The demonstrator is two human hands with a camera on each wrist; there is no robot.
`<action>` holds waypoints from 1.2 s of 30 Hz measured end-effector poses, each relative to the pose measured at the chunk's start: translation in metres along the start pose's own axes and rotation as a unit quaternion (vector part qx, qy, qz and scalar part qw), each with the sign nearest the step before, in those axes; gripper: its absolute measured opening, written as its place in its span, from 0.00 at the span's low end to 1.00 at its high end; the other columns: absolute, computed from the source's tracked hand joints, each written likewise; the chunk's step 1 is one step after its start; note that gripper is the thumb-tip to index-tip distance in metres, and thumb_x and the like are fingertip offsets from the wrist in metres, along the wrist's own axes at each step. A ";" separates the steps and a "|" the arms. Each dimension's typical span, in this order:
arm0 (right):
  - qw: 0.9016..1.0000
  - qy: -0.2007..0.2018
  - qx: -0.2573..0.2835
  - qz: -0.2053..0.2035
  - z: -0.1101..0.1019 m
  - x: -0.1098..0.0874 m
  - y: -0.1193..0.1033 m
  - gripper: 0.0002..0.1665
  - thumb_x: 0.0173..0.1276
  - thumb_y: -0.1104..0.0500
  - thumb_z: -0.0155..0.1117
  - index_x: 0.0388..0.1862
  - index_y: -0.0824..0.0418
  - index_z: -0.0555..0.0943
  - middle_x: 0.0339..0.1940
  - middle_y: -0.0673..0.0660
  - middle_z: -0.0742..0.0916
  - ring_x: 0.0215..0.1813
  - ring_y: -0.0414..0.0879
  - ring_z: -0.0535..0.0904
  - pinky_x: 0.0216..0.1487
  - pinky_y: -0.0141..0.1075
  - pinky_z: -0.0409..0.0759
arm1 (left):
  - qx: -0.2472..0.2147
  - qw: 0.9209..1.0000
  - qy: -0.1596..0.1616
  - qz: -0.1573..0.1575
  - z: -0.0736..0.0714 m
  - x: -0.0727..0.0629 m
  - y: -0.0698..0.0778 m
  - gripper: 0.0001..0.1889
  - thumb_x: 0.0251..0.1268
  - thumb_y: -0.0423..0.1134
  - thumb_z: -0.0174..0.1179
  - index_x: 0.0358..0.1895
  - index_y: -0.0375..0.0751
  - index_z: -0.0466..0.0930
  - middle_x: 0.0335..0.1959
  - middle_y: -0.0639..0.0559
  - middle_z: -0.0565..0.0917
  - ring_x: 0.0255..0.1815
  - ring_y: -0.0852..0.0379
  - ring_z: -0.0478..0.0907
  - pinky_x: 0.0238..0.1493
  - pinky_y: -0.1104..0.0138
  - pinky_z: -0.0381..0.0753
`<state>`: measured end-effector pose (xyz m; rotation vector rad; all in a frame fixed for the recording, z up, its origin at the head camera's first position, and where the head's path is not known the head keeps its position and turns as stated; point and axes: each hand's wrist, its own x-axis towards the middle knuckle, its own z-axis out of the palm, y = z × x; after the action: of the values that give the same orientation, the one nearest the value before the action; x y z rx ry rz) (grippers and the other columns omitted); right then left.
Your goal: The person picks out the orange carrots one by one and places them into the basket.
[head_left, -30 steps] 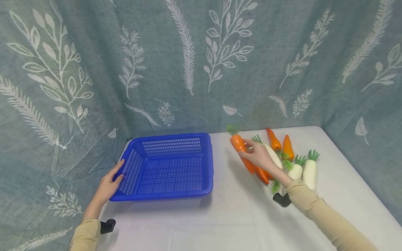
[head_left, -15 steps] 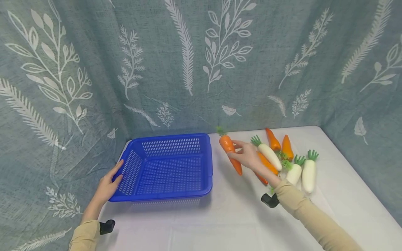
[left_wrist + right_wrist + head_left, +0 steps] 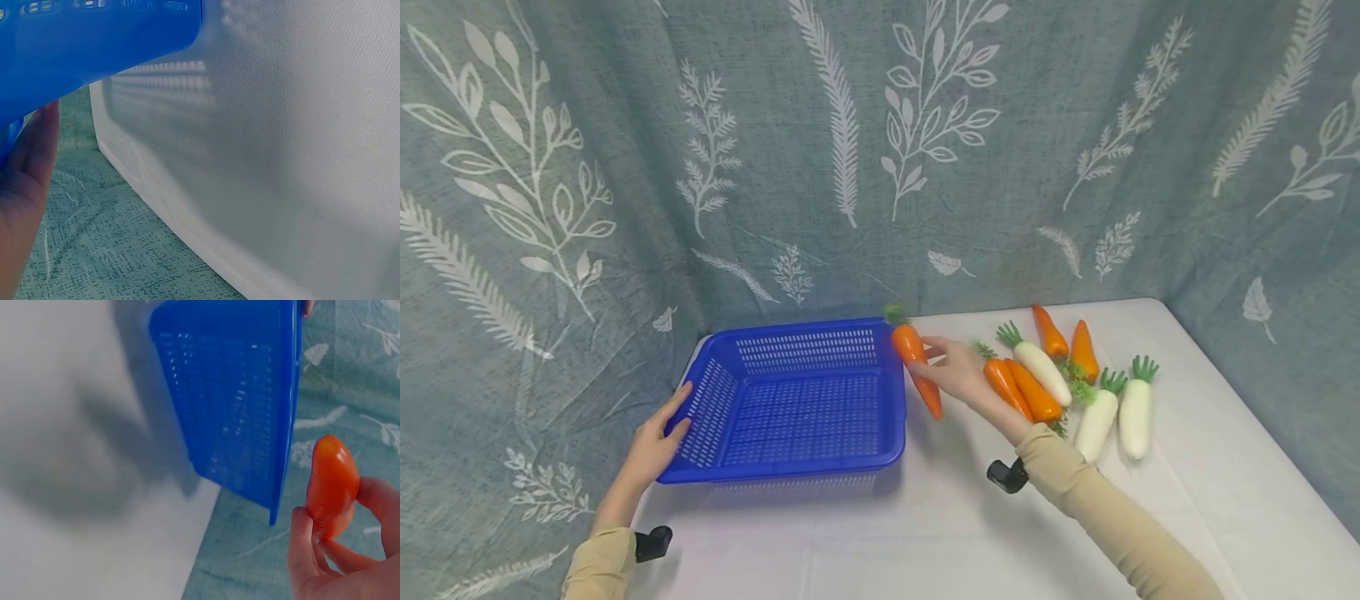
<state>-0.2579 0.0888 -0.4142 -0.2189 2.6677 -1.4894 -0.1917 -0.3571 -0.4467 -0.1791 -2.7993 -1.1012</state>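
My right hand [image 3: 958,372] pinches an orange carrot [image 3: 908,344] with a green leafy top, between thumb and fingers. The carrot slants over the right rim of a blue perforated plastic basket [image 3: 892,446], its tip pointing down toward the table. In the right wrist view the carrot [image 3: 332,481] is seen end-on, beside the basket's outer wall [image 3: 219,406]. At the basket's left side, my left hand [image 3: 653,443] grips the rim. The left wrist view shows its fingers [image 3: 42,137] against the underside of the basket edge [image 3: 94,53].
Right of the basket lie several more carrots [image 3: 1033,392] and white radishes [image 3: 1137,421] with green tops, loosely grouped. A white cloth covers the table [image 3: 925,533]. A grey-green leaf-patterned curtain [image 3: 865,167] hangs close behind it.
My right hand has carried the carrot leftward from the vegetable group to the basket's right rim, uncovering other carrots. My left hand has stayed on the basket.
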 end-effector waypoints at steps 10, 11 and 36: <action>0.999 -0.017 0.043 0.002 0.026 0.002 -0.015 0.31 0.62 0.55 0.66 0.63 0.64 0.73 0.52 0.66 0.83 0.48 0.57 0.83 0.44 0.41 0.84 | -0.003 1.000 0.005 0.004 0.000 0.002 -0.002 0.27 0.73 0.31 0.44 0.73 0.36 0.53 0.71 0.27 0.55 0.69 0.22 0.51 0.64 0.33 0.52; 0.999 -0.018 0.048 0.000 0.028 0.002 -0.016 0.31 0.62 0.55 0.66 0.63 0.65 0.73 0.52 0.66 0.83 0.48 0.57 0.82 0.45 0.41 0.84 | -0.003 1.000 0.006 0.005 0.001 0.002 -0.002 0.27 0.73 0.31 0.44 0.73 0.36 0.53 0.71 0.27 0.55 0.68 0.22 0.51 0.64 0.33 0.52; 0.978 -0.045 0.196 0.054 0.086 0.007 -0.041 0.34 0.62 0.59 0.65 0.64 0.73 0.69 0.55 0.71 0.81 0.51 0.58 0.83 0.45 0.39 0.84 | -0.001 1.000 0.010 0.008 0.001 0.001 0.000 0.27 0.73 0.30 0.44 0.73 0.36 0.53 0.71 0.27 0.55 0.68 0.22 0.51 0.63 0.34 0.52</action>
<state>-0.2494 -0.0059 -0.4246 -0.1074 2.2186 -1.8730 -0.1928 -0.3559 -0.4473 -0.1885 -2.7752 -1.0951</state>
